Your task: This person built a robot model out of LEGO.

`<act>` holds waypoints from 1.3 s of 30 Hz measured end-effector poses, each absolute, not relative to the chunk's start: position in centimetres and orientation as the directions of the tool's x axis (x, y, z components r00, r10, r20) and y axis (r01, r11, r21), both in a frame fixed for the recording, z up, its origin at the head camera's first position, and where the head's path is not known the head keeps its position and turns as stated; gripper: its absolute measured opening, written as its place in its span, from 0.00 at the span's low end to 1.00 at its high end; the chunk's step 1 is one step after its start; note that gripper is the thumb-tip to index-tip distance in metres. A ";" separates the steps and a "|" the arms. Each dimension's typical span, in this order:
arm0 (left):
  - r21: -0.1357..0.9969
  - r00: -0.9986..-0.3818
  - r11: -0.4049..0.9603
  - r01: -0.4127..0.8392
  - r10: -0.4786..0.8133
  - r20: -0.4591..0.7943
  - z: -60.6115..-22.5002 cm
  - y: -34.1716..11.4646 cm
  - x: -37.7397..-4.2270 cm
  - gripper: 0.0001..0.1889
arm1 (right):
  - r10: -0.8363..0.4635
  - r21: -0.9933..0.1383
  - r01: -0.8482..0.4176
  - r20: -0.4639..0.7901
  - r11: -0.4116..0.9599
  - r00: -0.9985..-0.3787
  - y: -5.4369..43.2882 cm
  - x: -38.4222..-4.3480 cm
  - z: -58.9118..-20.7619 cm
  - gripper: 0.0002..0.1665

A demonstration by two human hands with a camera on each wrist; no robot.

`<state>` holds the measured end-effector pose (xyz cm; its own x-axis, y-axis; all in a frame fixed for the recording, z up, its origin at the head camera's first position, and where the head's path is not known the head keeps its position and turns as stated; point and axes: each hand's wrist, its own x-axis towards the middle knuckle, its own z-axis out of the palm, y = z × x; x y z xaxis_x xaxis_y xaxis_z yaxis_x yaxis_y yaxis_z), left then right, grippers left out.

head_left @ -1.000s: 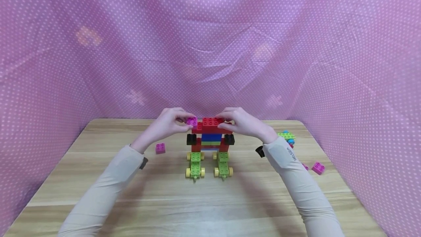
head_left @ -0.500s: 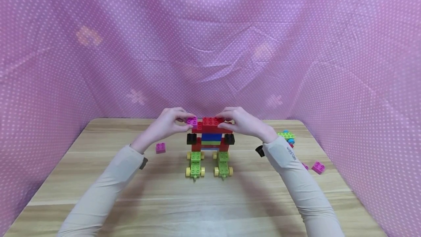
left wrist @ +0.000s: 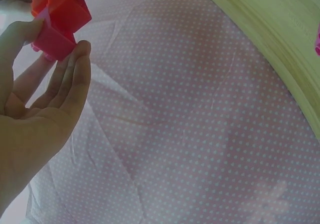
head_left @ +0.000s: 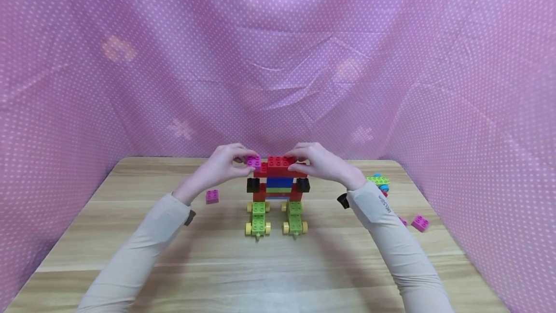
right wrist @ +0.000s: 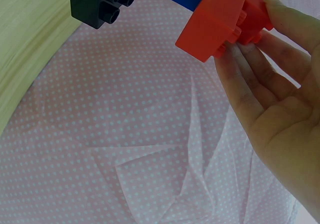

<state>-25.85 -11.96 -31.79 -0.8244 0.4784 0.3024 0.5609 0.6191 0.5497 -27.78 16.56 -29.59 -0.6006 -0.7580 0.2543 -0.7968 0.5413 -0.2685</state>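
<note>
A figure built of toy building blocks stands mid-table, with a blue block (head_left: 279,182) in its body and black blocks (head_left: 253,185) at its sides. Two green wheeled bases (head_left: 258,223) with yellow wheels carry it. My left hand (head_left: 223,162) pinches a pink block (left wrist: 56,40) between thumb and fingers at the top left end of the red row. At the row's right, my right hand (head_left: 319,161) grips the upper red block (right wrist: 256,14) by its end. In the wrist views both blocks touch the red blocks beneath them.
A loose pink block (head_left: 212,196) lies left of the figure. At the right are another pink block (head_left: 420,223), one partly behind the right sleeve, and a green piece with blue wheels (head_left: 378,180). Pink dotted cloth (head_left: 278,62) surrounds the wooden table (head_left: 278,274).
</note>
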 end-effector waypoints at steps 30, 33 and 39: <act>0.615 -0.852 0.601 0.510 0.453 0.264 -35.3 -17.1 -26.9 0.26 | -0.767 -0.276 -0.807 0.263 0.522 -0.585 16.6 -27.8 -29.6 0.20; 0.619 -0.858 0.612 0.491 0.461 0.225 -36.6 -18.4 -27.1 0.27 | -0.769 -0.272 -0.808 0.257 0.523 -0.585 16.6 -27.7 -29.6 0.20; 0.603 -0.856 0.626 0.493 0.473 0.209 -38.9 -20.6 -27.7 0.25 | -0.771 -0.263 -0.809 0.255 0.525 -0.583 16.6 -27.9 -29.5 0.20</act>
